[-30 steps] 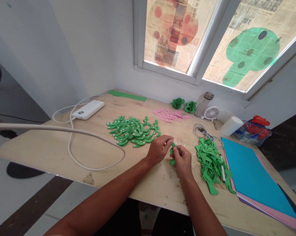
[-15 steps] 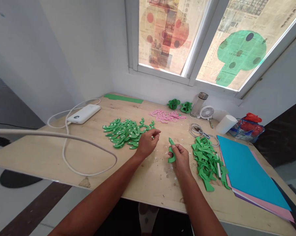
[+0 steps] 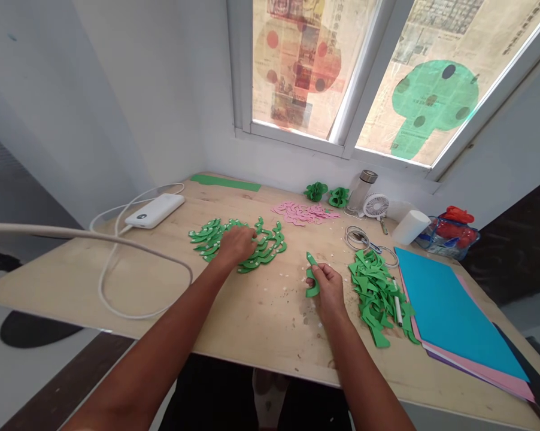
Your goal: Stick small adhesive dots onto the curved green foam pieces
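Observation:
My left hand (image 3: 237,245) is over the pile of curved green pieces with small white marks (image 3: 266,250). Its fingers are drawn together at the pieces, and what they pinch, if anything, is hidden. In my right hand (image 3: 330,286) is a curved green piece (image 3: 314,290), pinched between thumb and fingers above the bare wood, its pointed end upward. Just right of that hand lies a heap of green scraps (image 3: 369,290) with a white pen (image 3: 398,310) on it. Pink cut pieces (image 3: 303,213) are spread behind the hands.
A white power bank (image 3: 155,211) and its looping cable (image 3: 117,239) are at the left. Blue sheets (image 3: 458,311) lie at the right. Along the back are green paper flowers (image 3: 315,191), a bottle (image 3: 361,190), a small fan (image 3: 376,206) and a white roll (image 3: 411,227).
My left hand has moved left and slightly away from me, onto the green pile. The cable at the left has shifted. My right hand has stayed nearly still with its green piece.

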The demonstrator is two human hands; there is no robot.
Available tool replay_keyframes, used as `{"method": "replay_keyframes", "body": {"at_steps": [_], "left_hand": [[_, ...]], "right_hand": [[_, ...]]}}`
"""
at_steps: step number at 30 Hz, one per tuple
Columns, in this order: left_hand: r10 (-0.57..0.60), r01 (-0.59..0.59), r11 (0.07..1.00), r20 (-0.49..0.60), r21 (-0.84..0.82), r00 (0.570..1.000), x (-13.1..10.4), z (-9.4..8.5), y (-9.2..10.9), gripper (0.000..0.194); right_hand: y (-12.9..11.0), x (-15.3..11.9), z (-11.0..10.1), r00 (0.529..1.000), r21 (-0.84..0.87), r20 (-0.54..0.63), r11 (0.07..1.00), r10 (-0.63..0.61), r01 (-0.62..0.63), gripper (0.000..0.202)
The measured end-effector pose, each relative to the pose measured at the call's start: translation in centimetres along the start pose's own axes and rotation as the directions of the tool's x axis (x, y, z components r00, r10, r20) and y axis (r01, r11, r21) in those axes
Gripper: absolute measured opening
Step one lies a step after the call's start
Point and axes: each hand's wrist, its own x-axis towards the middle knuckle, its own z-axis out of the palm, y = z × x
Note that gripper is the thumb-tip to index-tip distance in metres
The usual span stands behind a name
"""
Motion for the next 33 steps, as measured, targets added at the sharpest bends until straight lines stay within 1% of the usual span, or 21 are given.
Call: {"method": "replay_keyframes", "body": {"at_steps": [4, 8, 13, 16, 18, 19, 20, 22, 24, 28, 30, 31, 33], "left_hand": [[-0.002, 0.002, 1.0, 0.031, -0.004, 1.0, 0.8, 0.4, 0.7, 0.021], [-0.01, 0.014, 0.998, 0.051, -0.067, 0.999, 1.0, 0.6, 0.4, 0.015], [0.013, 0.012, 0.965, 0.096, -0.262, 0.995, 1.4, 0.6, -1.1, 0.007], [0.034, 0.014, 0.913, 0.109, -0.407, 0.993, 1.6, 0.2, -2.1, 0.007], [0.037, 0.017, 0.87, 0.101, -0.493, 0.994, 1.5, -0.2, -2.7, 0.009], [0.032, 0.026, 0.835, 0.096, -0.55, 0.995, 1.5, -0.4, -2.9, 0.012], [0.018, 0.044, 0.778, 0.093, -0.627, 0.996, 1.4, -0.5, -3.2, 0.015], [-0.038, 0.106, 0.574, 0.103, -0.812, 0.994, 1.2, -0.6, -3.5, 0.019], [-0.101, 0.149, 0.371, 0.119, -0.917, 0.988, 1.0, -0.5, -3.6, 0.022], [-0.207, 0.151, 0.129, 0.122, -0.98, 0.971, 0.9, -0.3, -3.1, 0.025], [-0.202, 0.168, -0.037, 0.172, -0.985, 0.964, 1.0, -0.4, -2.8, 0.026], [-0.186, 0.178, -0.082, 0.19, -0.981, 0.964, 1.0, -0.4, -2.6, 0.026], [-0.162, 0.194, -0.115, 0.211, -0.974, 0.964, 1.0, -0.5, -2.4, 0.025]], "right_hand": [[0.3, 0.2, -0.2, 1.0, 0.014, -0.003, 1.0, -0.007, 0.007, 0.029], [0.6, 0.4, -0.3, 1.0, 0.007, -0.001, 1.0, -0.012, 0.012, 0.03], [0.7, 0.5, -0.4, 1.0, 0.0, -0.004, 1.0, -0.011, 0.011, 0.031], [0.6, 0.4, -0.3, 1.0, 0.002, -0.001, 1.0, -0.009, 0.009, 0.031], [0.6, 0.3, -0.3, 1.0, -0.002, -0.003, 1.0, -0.008, 0.008, 0.031], [0.5, 0.3, -0.3, 1.0, -0.005, -0.006, 1.0, -0.007, 0.007, 0.032], [0.5, 0.3, -0.3, 1.0, -0.006, -0.008, 1.0, -0.007, 0.006, 0.032], [0.5, 0.2, -0.2, 1.0, -0.006, -0.008, 1.0, -0.009, 0.009, 0.032], [0.5, 0.2, -0.2, 1.0, -0.005, -0.003, 1.0, -0.012, 0.012, 0.031], [0.6, 0.2, -0.3, 1.0, 0.003, 0.004, 1.0, -0.016, 0.016, 0.03], [0.7, 0.3, -0.3, 1.0, 0.013, 0.0, 1.0, -0.02, 0.02, 0.03], [0.7, 0.3, -0.3, 1.0, 0.016, -0.003, 1.0, -0.022, 0.022, 0.031], [0.7, 0.3, -0.3, 1.0, 0.003, -0.004, 1.0, -0.026, 0.026, 0.032]]}}
